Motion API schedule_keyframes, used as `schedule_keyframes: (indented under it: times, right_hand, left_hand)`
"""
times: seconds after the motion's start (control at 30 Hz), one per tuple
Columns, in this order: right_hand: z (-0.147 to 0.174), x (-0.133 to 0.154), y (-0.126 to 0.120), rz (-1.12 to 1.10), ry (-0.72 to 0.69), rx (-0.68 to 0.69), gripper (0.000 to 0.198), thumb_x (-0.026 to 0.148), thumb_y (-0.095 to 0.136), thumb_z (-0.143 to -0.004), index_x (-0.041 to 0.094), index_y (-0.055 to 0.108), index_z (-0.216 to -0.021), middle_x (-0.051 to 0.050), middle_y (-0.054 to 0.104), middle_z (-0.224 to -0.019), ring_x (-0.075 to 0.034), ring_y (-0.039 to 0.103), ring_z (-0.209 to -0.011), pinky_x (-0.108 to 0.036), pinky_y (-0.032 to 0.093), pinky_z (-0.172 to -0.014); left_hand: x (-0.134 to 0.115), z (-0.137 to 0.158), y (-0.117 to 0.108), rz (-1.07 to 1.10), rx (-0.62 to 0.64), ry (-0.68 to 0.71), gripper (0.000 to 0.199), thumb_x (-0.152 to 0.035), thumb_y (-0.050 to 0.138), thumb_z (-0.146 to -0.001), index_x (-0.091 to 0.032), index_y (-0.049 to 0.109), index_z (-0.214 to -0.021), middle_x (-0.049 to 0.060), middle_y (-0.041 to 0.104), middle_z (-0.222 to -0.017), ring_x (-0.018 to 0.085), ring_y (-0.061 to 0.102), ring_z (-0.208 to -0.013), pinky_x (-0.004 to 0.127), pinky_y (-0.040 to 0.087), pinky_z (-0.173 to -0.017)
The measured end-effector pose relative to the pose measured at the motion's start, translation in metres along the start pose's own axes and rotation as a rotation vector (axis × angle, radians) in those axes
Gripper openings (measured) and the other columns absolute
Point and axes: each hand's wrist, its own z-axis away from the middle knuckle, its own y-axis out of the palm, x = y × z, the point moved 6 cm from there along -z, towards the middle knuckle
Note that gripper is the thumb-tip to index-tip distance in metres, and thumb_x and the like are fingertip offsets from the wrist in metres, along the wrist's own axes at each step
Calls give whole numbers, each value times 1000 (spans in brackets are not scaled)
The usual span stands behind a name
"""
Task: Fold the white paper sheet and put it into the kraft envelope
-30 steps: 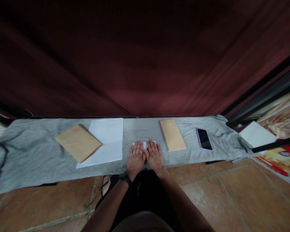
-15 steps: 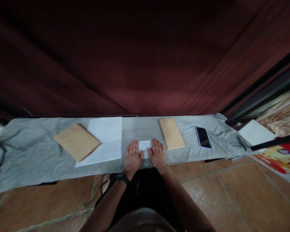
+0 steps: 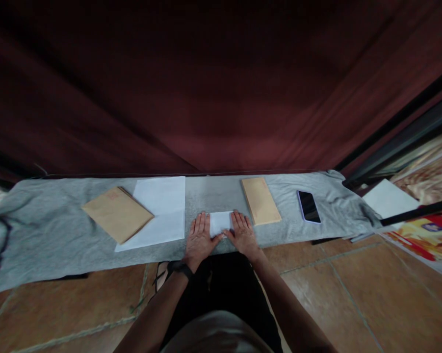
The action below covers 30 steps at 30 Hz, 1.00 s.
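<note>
A small folded white paper (image 3: 220,222) lies on the grey cloth (image 3: 209,193) at the near edge of the bench. My left hand (image 3: 199,240) rests flat along its left side, fingers stretched forward. On its right side my right hand (image 3: 245,238) lies flat in the same way. Both thumbs point inward and nearly meet at the paper's near edge. Parts of the paper's sides are hidden under the hands. Just right of my right hand is a stack of brown envelopes (image 3: 261,201).
Left of my hands lie white paper sheets (image 3: 165,211), partly covered by more brown envelopes (image 3: 117,214). A phone (image 3: 309,206) lies to the right. A dark red curtain (image 3: 213,108) hangs behind the bench. A colourful box (image 3: 430,240) sits at the far right, near the tiled floor (image 3: 316,294).
My hands have moved slightly apart, so more of the folded paper shows between them. The thumbs have come closer together at its near edge.
</note>
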Motion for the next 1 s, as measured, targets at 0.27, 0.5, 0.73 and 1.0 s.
schedule_keyframes:
  times: [0.27, 0.5, 0.73, 1.0]
  right_hand:
    - [7, -7, -4, -10, -25, 8, 62, 45, 41, -104, 10, 34, -154, -13, 41, -157, -28, 37, -145, -45, 25, -120]
    - [13, -11, -6, -30, -15, -8, 52, 35, 37, -106, 12, 40, -152, -11, 44, -156, -26, 40, -143, -45, 29, -119]
    - [16, -13, -7, -55, 3, -16, 49, 32, 34, -106, 13, 43, -151, -11, 46, -154, -26, 42, -143, -46, 31, -119]
    - [16, -11, -9, -63, 20, -40, 48, 29, 37, -105, 13, 45, -149, -11, 49, -153, -26, 43, -142, -47, 32, -119]
  left_hand:
    - [6, 7, -3, -22, -1, -6, 70, -54, 34, -100, -9, 35, -153, 18, 37, -158, 30, 31, -149, 51, 27, -120]
    - [12, 18, -8, -19, -5, -87, 58, -35, 30, -102, -7, 39, -152, 18, 41, -157, 31, 34, -148, 50, 27, -120]
    - [16, 27, -10, 65, -42, -144, 54, -27, 32, -99, -3, 45, -146, 21, 45, -153, 31, 37, -146, 50, 32, -119]
    - [17, 16, -21, 276, -26, -343, 49, -22, 50, -91, -8, 54, -138, 18, 60, -135, 29, 55, -127, 43, 41, -112]
